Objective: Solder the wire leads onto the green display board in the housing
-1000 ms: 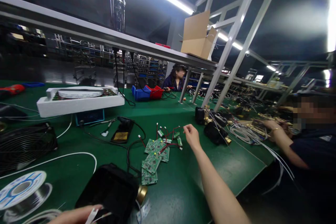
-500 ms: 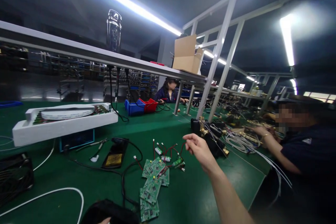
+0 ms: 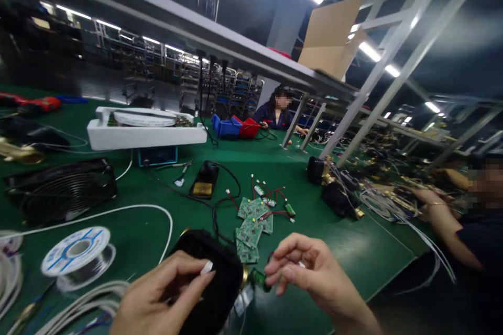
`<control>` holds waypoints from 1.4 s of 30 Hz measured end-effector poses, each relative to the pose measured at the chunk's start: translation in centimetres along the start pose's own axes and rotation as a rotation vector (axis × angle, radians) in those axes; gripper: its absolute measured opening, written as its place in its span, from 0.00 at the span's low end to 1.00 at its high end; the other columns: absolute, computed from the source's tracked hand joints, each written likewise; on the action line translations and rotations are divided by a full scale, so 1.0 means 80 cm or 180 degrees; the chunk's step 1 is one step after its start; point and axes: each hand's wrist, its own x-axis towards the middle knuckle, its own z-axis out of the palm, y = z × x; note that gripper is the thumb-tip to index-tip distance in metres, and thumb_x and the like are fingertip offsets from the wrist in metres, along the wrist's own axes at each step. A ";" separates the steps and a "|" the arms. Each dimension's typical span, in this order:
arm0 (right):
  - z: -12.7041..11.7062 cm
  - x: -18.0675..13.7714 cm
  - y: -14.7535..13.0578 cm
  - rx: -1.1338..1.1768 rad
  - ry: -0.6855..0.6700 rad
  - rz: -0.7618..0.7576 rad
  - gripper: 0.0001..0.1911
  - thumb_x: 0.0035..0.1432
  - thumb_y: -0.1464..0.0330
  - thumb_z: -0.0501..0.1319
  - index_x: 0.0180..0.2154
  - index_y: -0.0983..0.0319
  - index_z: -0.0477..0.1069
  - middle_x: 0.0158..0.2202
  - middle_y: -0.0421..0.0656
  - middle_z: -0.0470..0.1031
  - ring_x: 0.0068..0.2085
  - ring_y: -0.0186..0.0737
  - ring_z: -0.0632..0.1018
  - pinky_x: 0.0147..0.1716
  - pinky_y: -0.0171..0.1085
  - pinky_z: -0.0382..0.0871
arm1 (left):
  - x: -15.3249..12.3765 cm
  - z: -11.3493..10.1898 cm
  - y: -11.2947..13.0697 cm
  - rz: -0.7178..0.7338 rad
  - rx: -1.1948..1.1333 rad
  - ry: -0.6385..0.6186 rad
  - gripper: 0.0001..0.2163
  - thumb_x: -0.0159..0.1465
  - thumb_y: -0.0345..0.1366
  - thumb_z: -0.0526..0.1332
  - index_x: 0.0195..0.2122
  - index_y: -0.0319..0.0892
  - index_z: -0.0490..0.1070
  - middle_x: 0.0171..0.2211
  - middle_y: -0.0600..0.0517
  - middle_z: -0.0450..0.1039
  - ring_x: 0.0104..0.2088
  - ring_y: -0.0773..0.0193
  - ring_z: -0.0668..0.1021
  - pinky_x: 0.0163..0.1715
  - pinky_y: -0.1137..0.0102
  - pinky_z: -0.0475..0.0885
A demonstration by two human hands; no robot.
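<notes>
Green and small, a battery-like cell (image 3: 260, 278) is found between the two hands, near the near edge of the worktop (image 3: 353, 251). It lies at the left side of the right hand (image 3: 314, 272), with its long axis roughly sideways, its right end sloping down. The right hand is the nearer one: its fingertips are bent around the right end of the cell, and they seem to grasp it lightly. The left hand (image 3: 161, 288) pinches a small white connector (image 3: 206, 268) between thumb and index finger, above the black housing (image 3: 223, 272). So the cell lies to the right of this pinch, well apart from it, with part of the housing between. Whether a wire joins both pieces, I cannot tell.

Beyond the right hand, several circuit boards (image 3: 249, 227) overlap each other, with more cells and leads at their far end. Toward the far edge stands a white foam tray (image 3: 145, 140), which carries a flat white roll and green pieces. To its right, a blue bin (image 3: 226, 128) touches a red bin (image 3: 249, 129); their contents are too small to tell.
</notes>
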 end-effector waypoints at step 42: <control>0.074 0.036 -0.011 -0.3143 -0.1194 -0.0512 0.16 0.63 0.70 0.52 0.21 0.61 0.61 0.22 0.36 0.63 0.28 0.32 0.68 0.33 0.33 0.59 | 0.016 -0.013 0.040 0.1803 0.0162 -0.0394 0.08 0.64 0.21 0.58 0.38 0.41 0.71 0.28 0.52 0.76 0.27 0.70 0.79 0.27 0.81 0.73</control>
